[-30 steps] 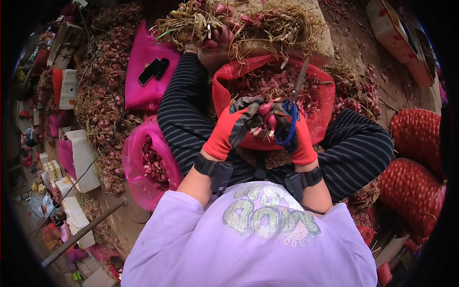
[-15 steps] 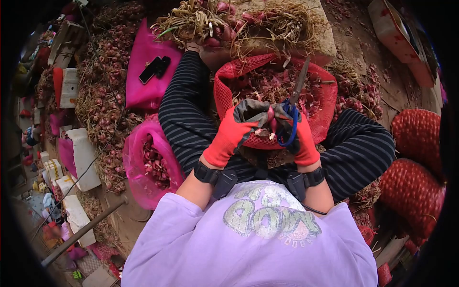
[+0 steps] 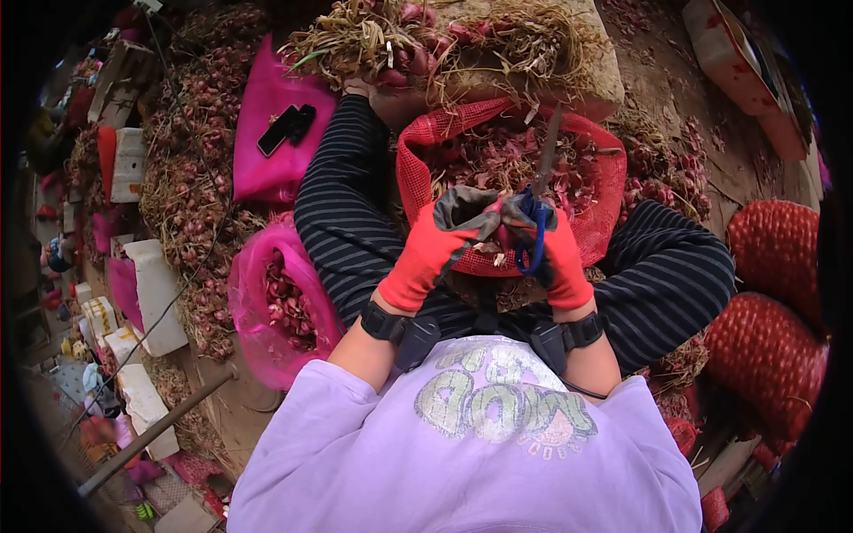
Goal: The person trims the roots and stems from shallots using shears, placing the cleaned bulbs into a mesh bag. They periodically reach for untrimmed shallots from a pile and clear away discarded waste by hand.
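My left hand [image 3: 442, 238], in a red glove with a dark palm, is closed with its fingertips on a shallot [image 3: 506, 236]. The shallot is partly hidden between the two gloves. My right hand [image 3: 560, 256], gloved the same way, is closed round blue-handled scissors [image 3: 539, 233], and its fingertips also meet the shallot. The blades point up and away, over a red mesh bag [image 3: 416, 169] with its mouth spread wide. Inside the bag lie loose shallots and papery skins. Both hands are above the near rim of that bag.
Bunched shallots with dried stalks [image 3: 506, 44] lie on a block ahead. At left are a pink bag of shallots [image 3: 253, 333], a phone [image 3: 278, 131] on pink plastic and a large shallot heap [image 3: 191, 186]. Full red mesh sacks [image 3: 769, 364] stand at right. A metal pole [image 3: 160, 431] juts in lower left.
The scissor blades have swung slightly left. My fingers have closed further over the shallot, so less of it shows. My arms are nearly still.
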Demonstrator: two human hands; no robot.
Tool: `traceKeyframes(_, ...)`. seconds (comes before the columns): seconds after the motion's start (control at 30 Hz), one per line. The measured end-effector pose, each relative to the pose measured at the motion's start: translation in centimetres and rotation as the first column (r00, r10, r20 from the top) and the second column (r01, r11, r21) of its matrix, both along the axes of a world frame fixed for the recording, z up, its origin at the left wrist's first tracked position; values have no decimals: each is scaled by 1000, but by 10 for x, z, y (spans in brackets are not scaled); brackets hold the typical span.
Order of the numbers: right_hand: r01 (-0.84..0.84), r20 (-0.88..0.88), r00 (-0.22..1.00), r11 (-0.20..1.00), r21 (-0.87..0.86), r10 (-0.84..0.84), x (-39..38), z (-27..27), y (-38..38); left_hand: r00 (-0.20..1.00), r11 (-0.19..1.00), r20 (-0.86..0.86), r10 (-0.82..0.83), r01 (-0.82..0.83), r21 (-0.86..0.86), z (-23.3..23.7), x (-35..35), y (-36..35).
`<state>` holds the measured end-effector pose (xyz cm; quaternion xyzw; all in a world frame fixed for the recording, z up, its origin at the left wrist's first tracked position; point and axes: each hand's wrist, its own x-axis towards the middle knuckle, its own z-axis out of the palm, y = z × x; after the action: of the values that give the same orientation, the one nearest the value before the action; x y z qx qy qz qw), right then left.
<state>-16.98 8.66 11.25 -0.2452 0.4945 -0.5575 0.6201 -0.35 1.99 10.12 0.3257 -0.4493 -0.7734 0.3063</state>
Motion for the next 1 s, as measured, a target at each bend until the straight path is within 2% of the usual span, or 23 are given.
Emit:
traceKeyframes(0.03,-6,28,1000,1000,-6,6,0,-3,0,998,997,56,-2,6,-71,-4,0,1)
traceKeyframes(0.13,-10,88,996,1000,-5,11,-2,-18,2,974,929,-210,85,-1,369,-5,7,0)
traceKeyframes(0.23,-4,112,994,1000,21,2,-4,-25,5,972,911,-222,71,28,412,-11,10,0)
traceKeyframes(0.33,-12,103,995,999,30,9,-2,-29,4,985,941,-166,-42,95,324,-5,10,-1)
traceKeyframes(0.4,-1,30,1000,998,70,-1,2,-23,2,969,938,-248,-4,90,335,-5,11,0)
traceKeyframes(0.53,-11,88,996,999,43,7,5,-3,-1,951,942,-309,-29,129,310,-14,18,0)
traceKeyframes(0.63,4,109,994,997,79,-12,7,5,-2,961,940,-271,-46,134,314,-13,20,2)
traceKeyframes(0.8,14,160,987,995,94,-29,2,-5,1,952,931,-306,-15,125,342,-5,14,4)
traceKeyframes(0.9,87,55,994,994,61,-90,2,-22,1,947,920,-320,-12,136,368,0,11,3)
traceKeyframes(1.0,95,130,987,995,36,-99,4,-12,3,960,919,-278,18,93,382,6,9,3)
